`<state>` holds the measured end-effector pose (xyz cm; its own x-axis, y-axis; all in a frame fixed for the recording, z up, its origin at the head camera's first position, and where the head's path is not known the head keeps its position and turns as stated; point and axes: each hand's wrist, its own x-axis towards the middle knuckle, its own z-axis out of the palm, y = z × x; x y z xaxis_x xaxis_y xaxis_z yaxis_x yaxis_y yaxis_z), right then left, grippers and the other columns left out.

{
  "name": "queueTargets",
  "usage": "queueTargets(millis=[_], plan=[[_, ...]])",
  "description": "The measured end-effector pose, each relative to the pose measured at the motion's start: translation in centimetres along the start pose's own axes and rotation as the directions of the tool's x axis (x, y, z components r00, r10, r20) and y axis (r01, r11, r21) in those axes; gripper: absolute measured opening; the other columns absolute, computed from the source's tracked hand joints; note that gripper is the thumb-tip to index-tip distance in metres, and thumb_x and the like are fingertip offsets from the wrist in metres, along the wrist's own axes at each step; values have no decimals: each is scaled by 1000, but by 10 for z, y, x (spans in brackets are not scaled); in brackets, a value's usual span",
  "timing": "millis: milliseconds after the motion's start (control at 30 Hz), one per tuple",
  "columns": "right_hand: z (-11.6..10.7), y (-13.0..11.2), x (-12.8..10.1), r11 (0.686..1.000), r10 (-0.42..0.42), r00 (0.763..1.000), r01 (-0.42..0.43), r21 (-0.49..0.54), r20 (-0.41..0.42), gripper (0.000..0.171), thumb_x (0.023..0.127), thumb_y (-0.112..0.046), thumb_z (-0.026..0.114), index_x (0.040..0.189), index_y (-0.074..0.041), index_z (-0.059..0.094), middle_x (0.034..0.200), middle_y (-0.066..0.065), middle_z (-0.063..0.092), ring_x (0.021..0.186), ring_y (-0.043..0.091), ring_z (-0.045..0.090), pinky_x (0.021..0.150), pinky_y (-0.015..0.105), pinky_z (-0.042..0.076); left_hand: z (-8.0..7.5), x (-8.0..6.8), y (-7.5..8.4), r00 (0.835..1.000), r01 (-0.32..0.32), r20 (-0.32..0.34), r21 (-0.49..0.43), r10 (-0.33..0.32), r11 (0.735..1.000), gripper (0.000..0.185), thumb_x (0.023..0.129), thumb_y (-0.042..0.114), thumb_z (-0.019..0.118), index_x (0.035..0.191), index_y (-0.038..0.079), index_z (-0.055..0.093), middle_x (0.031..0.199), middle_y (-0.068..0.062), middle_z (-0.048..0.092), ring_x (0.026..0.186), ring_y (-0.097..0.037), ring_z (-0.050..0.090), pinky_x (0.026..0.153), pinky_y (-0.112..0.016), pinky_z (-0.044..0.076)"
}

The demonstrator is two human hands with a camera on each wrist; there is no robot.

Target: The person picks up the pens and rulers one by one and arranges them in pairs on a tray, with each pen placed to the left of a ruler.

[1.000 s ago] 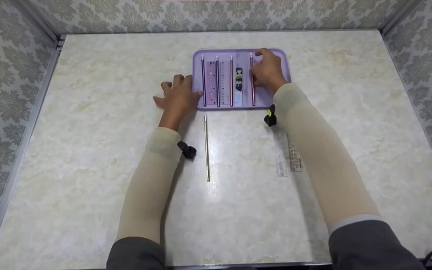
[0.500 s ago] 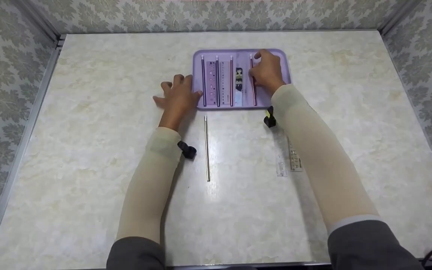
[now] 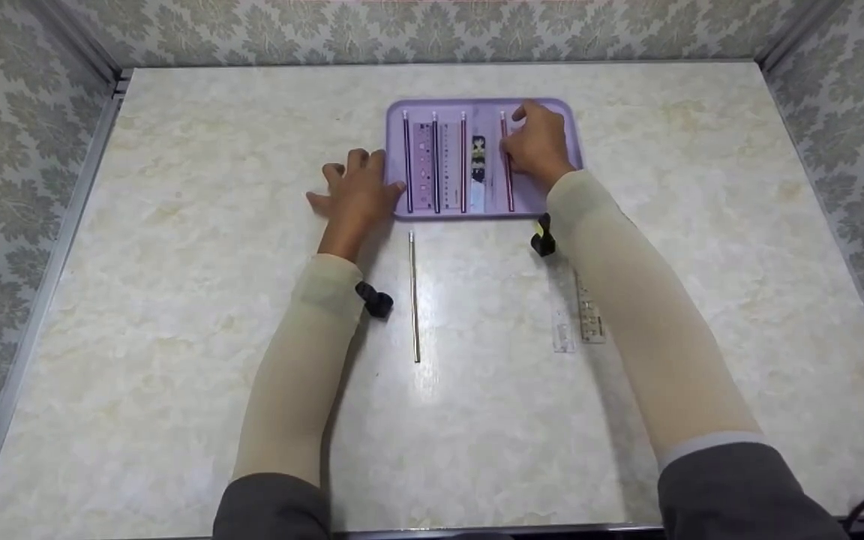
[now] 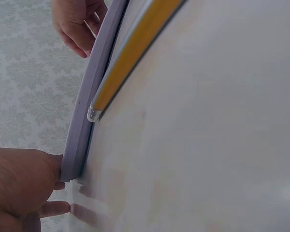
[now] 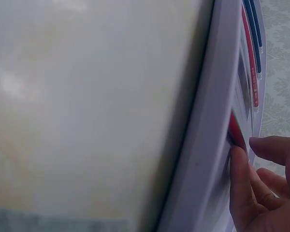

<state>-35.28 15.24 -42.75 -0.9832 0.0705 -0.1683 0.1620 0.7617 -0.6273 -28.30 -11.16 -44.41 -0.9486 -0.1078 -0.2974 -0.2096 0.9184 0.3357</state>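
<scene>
Left hand (image 3: 357,191): flat on the bench (image 3: 177,300), fingers spread and relaxed, pressed against left edge of purple tray (image 3: 552,202); nothing gripped. Right hand (image 3: 541,146): over right part of tray, fingers curled onto rightmost red pen (image 3: 508,191); firm pinch or mere touch: cannot tell. In tray, left of that pen: three more pens side by side, rulers between. On bench, near tray's front edge: loose silver pen (image 3: 414,300); clear ruler (image 3: 578,319) beside right forearm.
</scene>
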Motion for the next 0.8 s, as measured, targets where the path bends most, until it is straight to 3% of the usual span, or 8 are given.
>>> queueTargets(millis=[300, 433, 567, 800], plan=[[-6, 0, -3, 1000, 26, 1000, -26, -5, -1, 46, 94, -17, 64, 139, -11, 54, 112, 7, 66, 84, 11, 62, 58, 22, 51, 1, -1, 0, 1000, -11, -21, 4, 11, 1000, 69, 102, 57, 51, 162, 38, 23, 168, 5, 19, 152, -42, 10, 112, -82, 9], [-9, -4, -9, 999, 33, 999, -33, 9, 16, 47, 97, -20, 64, 142, -12, 52, 111, 6, 67, 76, 11, 63, 60, 24, 56, 2, 0, -1, 1000, -9, -16, 8, 9, 1000, 70, 102, 57, 50, 163, 38, 21, 169, 5, 17, 153, -41, 10, 113, -82, 8], [-11, -7, -15, 999, 4, 999, -5, 32, 34, 48, 97, -18, 63, 142, -11, 51, 109, 7, 69, 68, 13, 65, 61, 27, 58, 1, 0, 0, 1000, -3, -8, 11, 3, 1000, 71, 102, 57, 50, 163, 38, 19, 169, 6, 17, 153, -41, 10, 113, -81, 9], [-16, -9, -23, 999, -31, 996, 28, 28, 85, 52, 95, -16, 64, 145, -11, 47, 106, 5, 69, 67, 18, 69, 62, 28, 59, 2, 0, -1, 1000, -9, -13, 11, 10, 1000, 70, 102, 57, 50, 163, 39, 20, 169, 5, 17, 153, -42, 10, 112, -82, 9]])
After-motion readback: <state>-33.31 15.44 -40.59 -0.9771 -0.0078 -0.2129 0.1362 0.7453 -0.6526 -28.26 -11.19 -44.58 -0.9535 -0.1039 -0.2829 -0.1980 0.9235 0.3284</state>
